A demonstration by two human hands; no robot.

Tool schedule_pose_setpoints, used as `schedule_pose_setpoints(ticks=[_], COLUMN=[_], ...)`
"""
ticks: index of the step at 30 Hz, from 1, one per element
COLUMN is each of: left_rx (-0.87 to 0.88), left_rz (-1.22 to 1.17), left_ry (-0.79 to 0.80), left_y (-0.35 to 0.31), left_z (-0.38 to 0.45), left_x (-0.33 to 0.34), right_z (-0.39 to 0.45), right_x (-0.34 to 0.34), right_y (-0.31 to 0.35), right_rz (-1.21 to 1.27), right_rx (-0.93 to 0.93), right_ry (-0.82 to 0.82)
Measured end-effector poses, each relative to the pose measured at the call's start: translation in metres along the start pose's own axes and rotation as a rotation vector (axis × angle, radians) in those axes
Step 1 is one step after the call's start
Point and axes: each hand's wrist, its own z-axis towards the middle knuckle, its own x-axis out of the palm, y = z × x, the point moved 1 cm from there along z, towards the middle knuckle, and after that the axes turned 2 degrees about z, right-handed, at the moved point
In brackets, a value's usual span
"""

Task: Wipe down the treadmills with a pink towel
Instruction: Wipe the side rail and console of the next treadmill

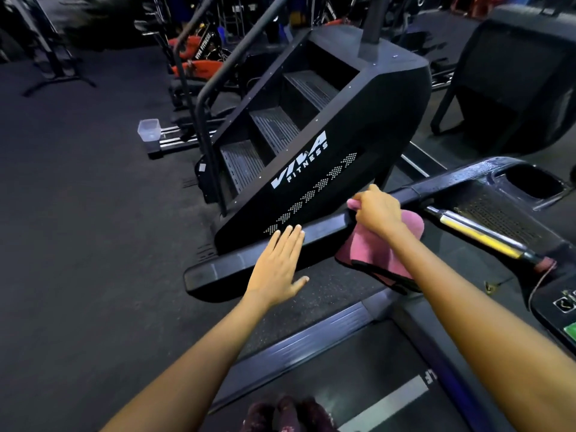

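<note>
Pink terry cloth, the towel (377, 247), hangs folded over the treadmill's long black side handrail (311, 232), part of it draped down on the belt side with a dark hem at its lower edge. The right hand (378, 210) grips a bunched corner of it on top of the rail, fingers curled round the fabric. The left hand (277, 266) lies flat on the same rail nearer its rounded end, fingers straight and together, thumb spread — holding nothing.

Beyond the towel the rail runs up to the glossy black treadmill console (486, 194), which has a perforated panel, a deep cup well (533, 185) and a yellow-and-silver grip bar (473, 233). Below the arms lies the dark treadmill belt (367, 363) with its ribbed side strip.

Just beside the rail stands a black stair-climbing machine (311, 135) with three ribbed steps and white "VIVA FITNESS" lettering on its side panel. A clear plastic container (149, 130) sits on a low frame to the left of it, and red-and-black machines (196, 54) stand farther back. Speckled dark rubber flooring (78, 213) covers the room — dim and crowded with equipment at the far end.
</note>
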Motion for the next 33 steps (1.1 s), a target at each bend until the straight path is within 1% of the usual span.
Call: schedule_pose_setpoints(ticks=[4, 7, 9, 11, 13, 16, 19, 21, 22, 23, 25, 27, 29, 30, 33], left_rx=[-0.061, -0.079, -0.076, -0.058, -0.051, -0.052, -0.038, -0.045, -0.051, -0.056, -0.057, -0.051, -0.055, -0.056, -0.060], left_rz=[-0.046, -0.072, -0.083, -0.085, -0.073, -0.077, -0.083, -0.068, -0.060, -0.060, -0.060, -0.059, -0.065, -0.075, -0.109], left_ry=[-0.002, -0.014, 0.004, 0.014, 0.015, 0.020, 0.020, 0.025, 0.013, -0.007, -0.055, -0.098, -0.105, -0.103, -0.097], left_y=[-0.006, -0.008, -0.006, -0.004, -0.001, 0.002, 0.003, 0.005, 0.006, 0.008, 0.011, 0.013, 0.015, 0.017, 0.026], left_z=[-0.009, -0.010, -0.014, -0.020, -0.029, -0.037, -0.041, -0.045, -0.048, -0.051, -0.058, -0.066, -0.071, -0.073, -0.078], left_x=[0.003, 0.001, -0.001, -0.002, -0.002, -0.001, 0.000, -0.001, -0.002, -0.001, 0.001, 0.003, 0.004, 0.004, 0.003], right_z=[-0.018, -0.023, -0.021, -0.019, -0.020, -0.024, -0.025, -0.020, -0.017, -0.014, -0.011, -0.013, -0.015, -0.014, -0.009], right_x=[0.010, 0.004, -0.002, -0.004, -0.002, 0.006, 0.004, -0.006, -0.012, -0.016, -0.017, -0.012, -0.007, -0.004, -0.003], right_y=[0.030, 0.019, 0.008, 0.008, 0.027, 0.063, 0.070, 0.059, 0.054, 0.052, 0.062, 0.088, 0.115, 0.126, 0.145], right_rz=[0.038, 0.124, 0.097, 0.029, -0.049, -0.063, 0.015, 0.068, 0.054, 0.017, -0.099, -0.238, -0.310, -0.304, -0.180], right_rx=[-0.170, -0.256, -0.219, -0.143, -0.121, -0.215, -0.314, -0.293, -0.262, -0.227, -0.191, -0.218, -0.274, -0.303, -0.416], right_ry=[0.018, 0.107, 0.132, 0.071, 0.038, 0.087, 0.181, 0.282, 0.309, 0.314, 0.268, 0.203, 0.198, 0.226, 0.389])
